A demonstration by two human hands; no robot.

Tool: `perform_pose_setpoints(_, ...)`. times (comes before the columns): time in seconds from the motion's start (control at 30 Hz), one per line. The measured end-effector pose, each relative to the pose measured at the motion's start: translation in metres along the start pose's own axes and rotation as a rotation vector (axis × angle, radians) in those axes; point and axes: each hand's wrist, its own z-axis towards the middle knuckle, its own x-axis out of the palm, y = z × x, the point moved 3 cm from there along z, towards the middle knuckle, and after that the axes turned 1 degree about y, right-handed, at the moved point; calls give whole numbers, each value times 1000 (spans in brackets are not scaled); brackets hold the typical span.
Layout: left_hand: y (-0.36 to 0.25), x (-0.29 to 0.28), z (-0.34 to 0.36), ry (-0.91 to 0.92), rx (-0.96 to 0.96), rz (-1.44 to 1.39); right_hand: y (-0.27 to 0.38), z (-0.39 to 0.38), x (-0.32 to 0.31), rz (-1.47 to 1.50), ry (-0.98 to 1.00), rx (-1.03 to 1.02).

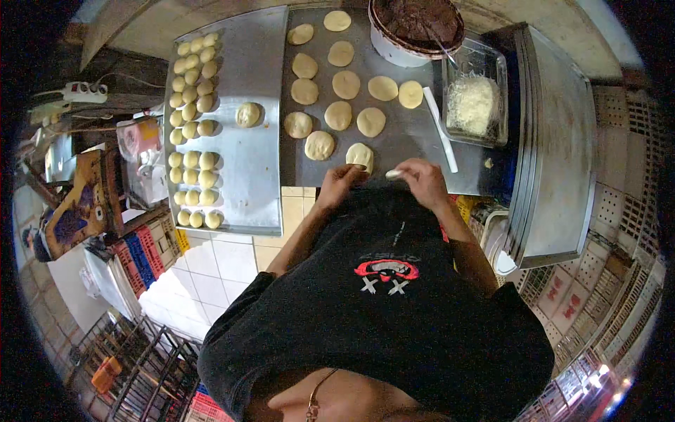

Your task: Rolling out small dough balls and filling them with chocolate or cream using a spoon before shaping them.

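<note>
Left hand: the person's left hand [340, 184] has bent fingers at the near edge of a pale dough piece; I cannot tell whether they grip or only touch it.
Right hand: the right hand [425, 181] pinches a small pale morsel [394, 174] between thumb and fingers.
Dough piece: the pale dough piece [359, 155] lies near the front edge of a dark metal worktop [404, 141].
Flattened rounds: about a dozen flattened dough rounds [346, 84] lie spread beyond the hands.
Silver tray: to the left, a silver tray [246, 176] bears rows of smooth dough balls [190, 176] along its left side, with one larger ball [247, 114] apart.
Bucket: at the back, a white bucket [394, 53] holds dark brown paste [422, 21].
Clear dish: near the bucket, a clear dish [498, 139] holds pale shreds [472, 104]; a white rod [441, 131] lies just beside it.
Shirt print: the black shirt [380, 330] shows a red and white graphic, two white crosses and faint lettering, too blurred to read.
</note>
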Motion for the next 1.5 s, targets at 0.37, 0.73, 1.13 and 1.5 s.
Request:
perform_pose_setpoints(0.37,-103,-15,10,593,-241,-1466,22,99,-137,-138,-552,-71)
perform_pose_setpoints(0.73,-129,14,56,-16,-164,-1264,72,226,-196,-785,-368,-179)
perform_pose_setpoints(1.13,-95,16,57,-143,-297,-1361,68,233,-305,-1380,-311,-1028)
perform_pose_setpoints(1.5,-90,12,66,-112,-241,-1467,27,246,-284,-1356,229,-534)
